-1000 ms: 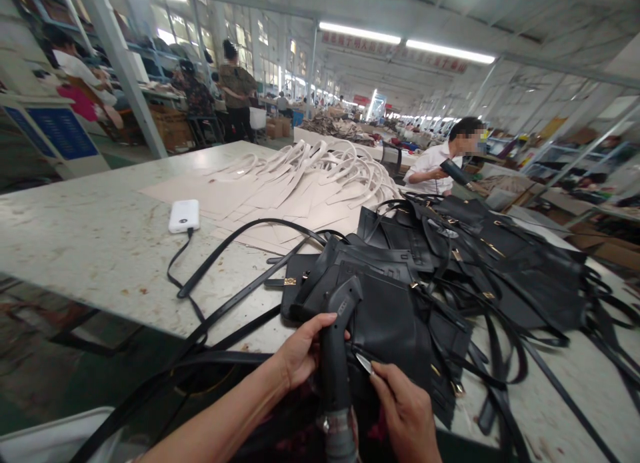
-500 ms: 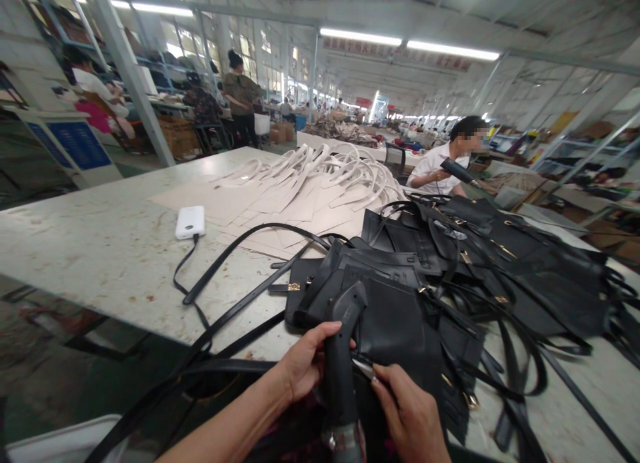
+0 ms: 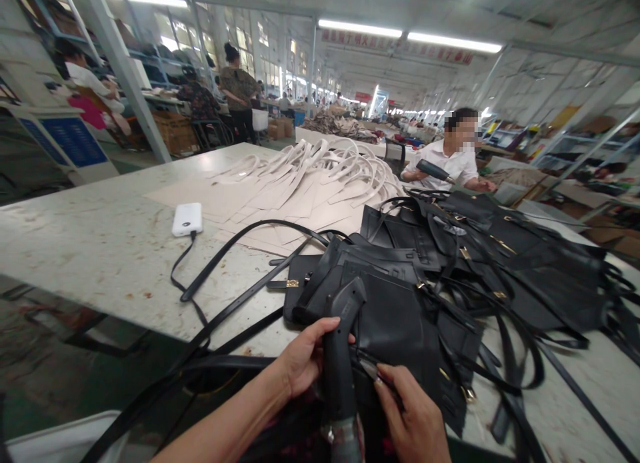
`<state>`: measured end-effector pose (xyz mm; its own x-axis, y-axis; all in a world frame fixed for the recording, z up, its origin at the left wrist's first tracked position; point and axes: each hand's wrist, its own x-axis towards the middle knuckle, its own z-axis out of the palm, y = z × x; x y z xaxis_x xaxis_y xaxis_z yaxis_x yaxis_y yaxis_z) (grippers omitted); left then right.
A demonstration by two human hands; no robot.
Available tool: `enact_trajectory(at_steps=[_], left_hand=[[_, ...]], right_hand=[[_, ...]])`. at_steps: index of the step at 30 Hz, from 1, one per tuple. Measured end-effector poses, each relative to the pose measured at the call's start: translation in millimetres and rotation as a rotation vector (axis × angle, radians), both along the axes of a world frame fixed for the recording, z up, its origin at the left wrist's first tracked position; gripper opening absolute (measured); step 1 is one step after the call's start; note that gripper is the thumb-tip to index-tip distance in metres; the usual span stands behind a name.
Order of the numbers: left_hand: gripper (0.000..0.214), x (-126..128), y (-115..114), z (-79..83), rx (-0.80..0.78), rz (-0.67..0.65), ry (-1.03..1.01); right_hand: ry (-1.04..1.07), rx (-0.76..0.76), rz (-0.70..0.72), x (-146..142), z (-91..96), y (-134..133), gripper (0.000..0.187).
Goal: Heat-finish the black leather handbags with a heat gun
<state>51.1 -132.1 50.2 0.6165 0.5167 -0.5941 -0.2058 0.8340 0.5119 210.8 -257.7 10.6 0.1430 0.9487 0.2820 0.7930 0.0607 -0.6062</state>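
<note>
My left hand [image 3: 301, 358] is wrapped round the grip of a black hand tool [image 3: 341, 356] with a bent head and a grey hose end at its base. My right hand [image 3: 414, 420] is closed in a pinch on a small metal-tipped tool [image 3: 371, 370] that touches the tool's side. Both hands sit at the near edge of the worktable [image 3: 100, 243], just in front of a black leather bag [image 3: 390, 316] with gold buckles. Long black straps [image 3: 235, 303] trail from the bag to the left and off the table.
More black bags [image 3: 500, 256] are heaped to the right. Cream bag panels with handles [image 3: 310, 183] lie further back. A white power bank [image 3: 187, 218] with a cable lies at left. A seated person in white [image 3: 453, 166] works across the table; others stand at the far left.
The view has shifted a little. My right hand has edged closer to the tool, its metal tip now partly tucked under my fingers. The person opposite has lowered their tool.
</note>
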Motion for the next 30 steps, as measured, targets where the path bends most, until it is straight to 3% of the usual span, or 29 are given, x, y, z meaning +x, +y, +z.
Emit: enact_trajectory(at_steps=[11, 22, 30], left_hand=[[0.034, 1, 0, 1.4, 0.027, 0.013, 0.026], [0.038, 0, -4, -1.7, 0.055, -0.052, 0.068], [0.039, -1, -2, 0.4, 0.062, -0.038, 0.043]], right_hand=[[0.028, 0.033, 0.044, 2, -5.9, 6, 0.020], [0.352, -0.130, 0.070, 7, 15.2, 3, 0.023], [0.195, -0.035, -0.029, -4, -1.6, 2, 0.019]])
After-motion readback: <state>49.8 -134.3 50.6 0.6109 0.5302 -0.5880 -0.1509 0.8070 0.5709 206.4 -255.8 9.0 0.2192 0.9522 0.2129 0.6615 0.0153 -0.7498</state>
